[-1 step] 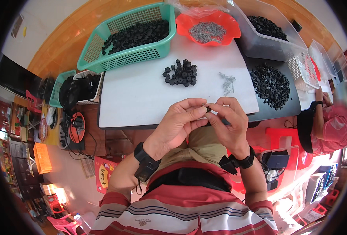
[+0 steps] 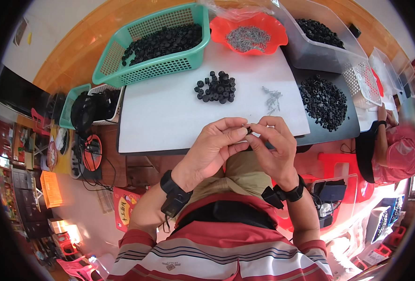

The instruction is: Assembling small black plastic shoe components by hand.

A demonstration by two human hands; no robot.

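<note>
Above the table's front edge my left hand [image 2: 219, 143] and my right hand [image 2: 276, 140] meet fingertip to fingertip. Between them they pinch a small black part [image 2: 249, 130], mostly covered by thumbs and fingers. Just beyond, a loose cluster of black round parts [image 2: 219, 88], some with a centre hole, lies on the white work surface [image 2: 165, 112]. To its right is a small heap of thin silvery metal pieces [image 2: 272, 99], too fine to tell if they are screws or pins.
A green basket [image 2: 156, 65] of black parts stands far left, beside a red scalloped bowl [image 2: 218, 33] of silvery pieces. At right are a clear bin [image 2: 310, 58] and a pile of tiny black pieces [image 2: 324, 104]. Another person [image 2: 397, 150] sits at the far right.
</note>
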